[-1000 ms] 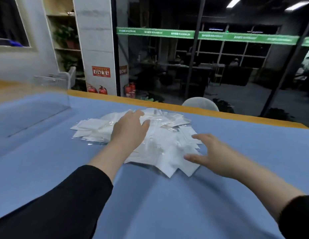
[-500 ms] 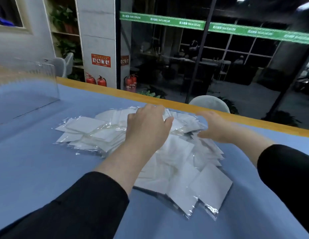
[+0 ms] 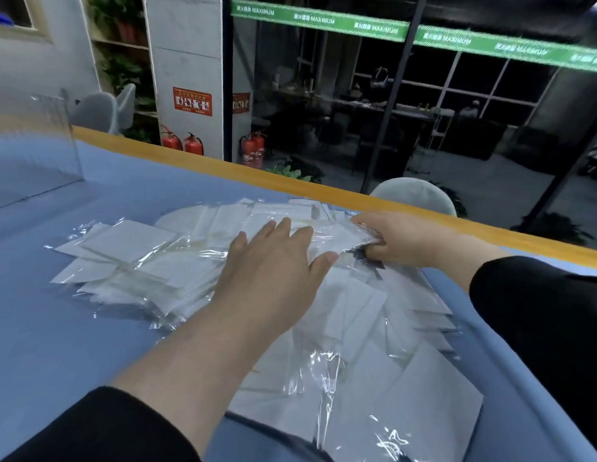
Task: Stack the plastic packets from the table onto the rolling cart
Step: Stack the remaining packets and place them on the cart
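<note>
Table: blue top with an orange far edge; it carries the whole load of packets.
Packets: a loose, overlapping heap of clear plastic sleeves with white inserts, spread from the left of centre to the near right corner. None are squared into a stack.
Clear panel: stands upright on the table at far left, well apart from the heap.
Chair: pale rounded back, just beyond the far edge of the table.
Left hand: fingers straight and spread wide, palm down, pressing flat on the middle of the heap. It holds nothing.
Right hand: fingers curled under the far right edge of the heap, thumb on top, gripping a bunch of packets there. How many it holds cannot be told.
Rolling cart: not in view.
Progress: judged early. The visible packets all lie on the table, and no sign of a delivered stack is in view.
Remaining: gather the heap into a bundle, lift it clear, carry it to the cart, set it down squared, and repeat for any packets left behind.
Risk: the slick film looks prone to slipping, so a loose bunch may shed packets when lifted.
</note>
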The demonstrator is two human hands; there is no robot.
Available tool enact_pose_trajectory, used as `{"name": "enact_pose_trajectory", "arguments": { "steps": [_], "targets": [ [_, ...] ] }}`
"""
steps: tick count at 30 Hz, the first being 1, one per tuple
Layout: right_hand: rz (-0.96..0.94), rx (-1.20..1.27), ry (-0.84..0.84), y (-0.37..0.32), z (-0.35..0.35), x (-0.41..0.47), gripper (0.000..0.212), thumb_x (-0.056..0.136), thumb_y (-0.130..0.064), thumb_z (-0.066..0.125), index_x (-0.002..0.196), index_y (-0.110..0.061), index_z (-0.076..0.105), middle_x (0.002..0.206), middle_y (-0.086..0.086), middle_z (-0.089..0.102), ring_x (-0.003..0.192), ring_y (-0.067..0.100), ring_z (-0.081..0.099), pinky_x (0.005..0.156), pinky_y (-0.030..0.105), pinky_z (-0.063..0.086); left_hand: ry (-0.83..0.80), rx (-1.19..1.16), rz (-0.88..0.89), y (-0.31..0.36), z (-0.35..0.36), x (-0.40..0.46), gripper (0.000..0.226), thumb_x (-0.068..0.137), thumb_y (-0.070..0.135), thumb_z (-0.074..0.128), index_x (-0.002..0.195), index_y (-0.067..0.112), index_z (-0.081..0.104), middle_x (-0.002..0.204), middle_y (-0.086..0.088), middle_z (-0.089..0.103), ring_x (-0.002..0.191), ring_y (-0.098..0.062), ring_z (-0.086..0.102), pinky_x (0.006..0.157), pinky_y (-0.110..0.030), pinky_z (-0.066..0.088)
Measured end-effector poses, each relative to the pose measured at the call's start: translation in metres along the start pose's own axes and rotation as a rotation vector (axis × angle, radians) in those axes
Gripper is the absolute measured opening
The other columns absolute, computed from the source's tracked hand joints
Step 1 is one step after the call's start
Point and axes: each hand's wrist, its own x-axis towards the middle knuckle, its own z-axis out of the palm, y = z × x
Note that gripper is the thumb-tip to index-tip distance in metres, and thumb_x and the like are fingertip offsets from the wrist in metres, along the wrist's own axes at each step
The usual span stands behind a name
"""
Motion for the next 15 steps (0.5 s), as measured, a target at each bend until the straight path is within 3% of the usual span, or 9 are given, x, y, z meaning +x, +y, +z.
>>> {"name": "enact_pose_trajectory", "arguments": {
  "steps": [2,6,10,13,15],
  "targets": [
    [-0.041,-0.068,0.031,0.001,0.003,0.003,0.028,0.092,-0.034,0.061,0.119,-0.037,0.054,0.105,-0.023,0.05,0.096,0.01,0.05,0.075,0.029,0.038,0.019,-0.009,0.001,0.002,-0.002,0.0,0.063,0.102,0.062,0.021,0.156,0.031,0.03,0.167,0.003,0.023,0.154,-0.015,0.014,0.124,-0.046,0.014],
    [-0.047,-0.141,0.113,-0.002,0.009,0.004,0.007,0.09,-0.021,0.052,0.09,-0.028,0.054,0.086,-0.014,0.057,0.082,0.019,0.057,0.073,0.041,0.052,0.057,-0.033,-0.003,0.005,-0.01,-0.004,0.059,0.103,0.06,0.024,0.152,0.03,0.037,0.162,0.004,0.032,0.15,-0.015,0.023,0.121,-0.041,0.02],
    [-0.022,-0.153,0.231,0.001,-0.001,-0.014,0.018,0.092,-0.018,0.049,0.092,-0.037,0.05,0.078,-0.012,0.057,0.07,0.019,0.055,0.061,0.037,0.049,0.134,-0.066,-0.003,0.006,-0.019,-0.006,0.055,0.104,0.058,0.028,0.15,0.03,0.041,0.158,0.006,0.039,0.144,-0.015,0.034,0.114,-0.037,0.027],
    [-0.013,-0.169,0.298,0.006,-0.022,-0.049,0.024,0.094,-0.014,0.052,0.11,-0.029,0.062,0.091,-0.011,0.064,0.075,0.022,0.055,0.063,0.039,0.048,0.196,-0.125,-0.007,0.008,-0.025,-0.009,0.053,0.105,0.055,0.031,0.15,0.03,0.043,0.156,0.009,0.043,0.141,-0.016,0.038,0.112,-0.035,0.03],
    [0.054,-0.117,0.305,0.009,-0.042,-0.079,0.029,0.093,-0.013,0.053,0.112,-0.033,0.062,0.096,-0.007,0.068,0.075,0.023,0.054,0.064,0.039,0.047,0.248,-0.162,0.016,0.008,-0.027,-0.013,0.05,0.105,0.052,0.034,0.147,0.028,0.047,0.151,0.008,0.049,0.137,-0.017,0.043,0.109,-0.034,0.032]
  ]
}}
